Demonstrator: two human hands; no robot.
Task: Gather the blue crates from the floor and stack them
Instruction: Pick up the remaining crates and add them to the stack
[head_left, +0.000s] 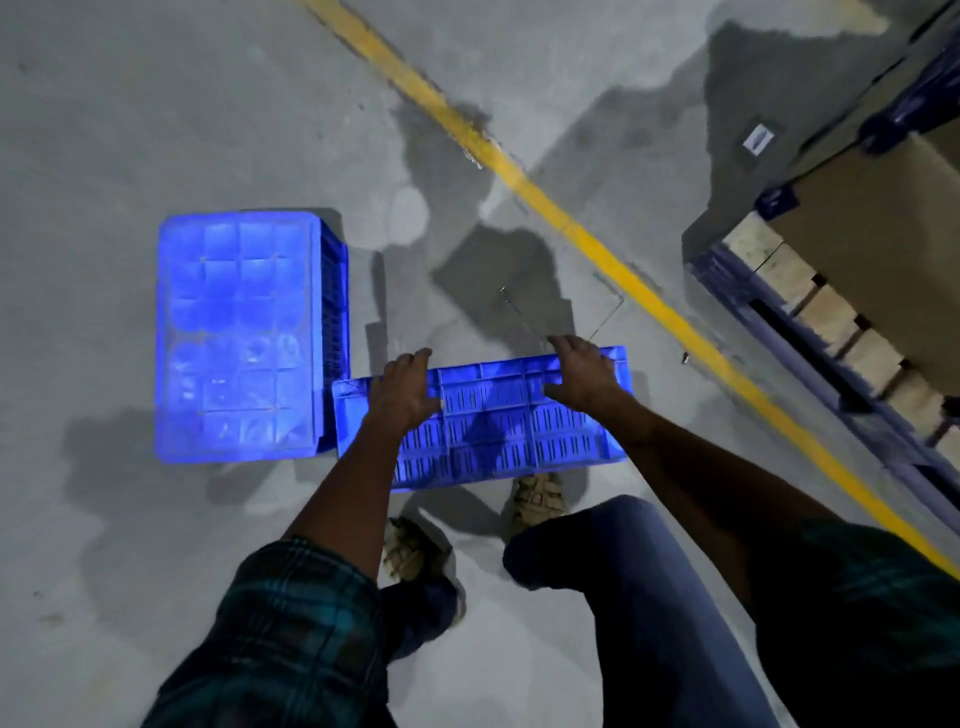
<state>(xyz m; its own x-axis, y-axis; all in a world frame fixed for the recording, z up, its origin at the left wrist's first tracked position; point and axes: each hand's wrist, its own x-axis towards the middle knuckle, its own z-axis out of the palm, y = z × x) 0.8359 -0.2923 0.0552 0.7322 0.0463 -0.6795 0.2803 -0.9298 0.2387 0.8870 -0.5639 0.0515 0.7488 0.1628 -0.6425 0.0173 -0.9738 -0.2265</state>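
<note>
A blue slotted crate (493, 431) stands tipped on its side in front of my feet, its vented wall facing up toward me. My left hand (405, 387) grips its upper rim on the left and my right hand (584, 374) grips the same rim on the right. To the left, another blue crate (241, 332) lies upside down on the grey floor, its gridded base facing up. The two crates are almost touching at the held crate's left corner.
A yellow painted line (571, 234) runs diagonally across the floor from the top centre to the lower right. Beyond it on the right sits a blue pallet (769, 317) loaded with cardboard boxes (883, 244). My sandalled feet (537, 493) are just behind the held crate.
</note>
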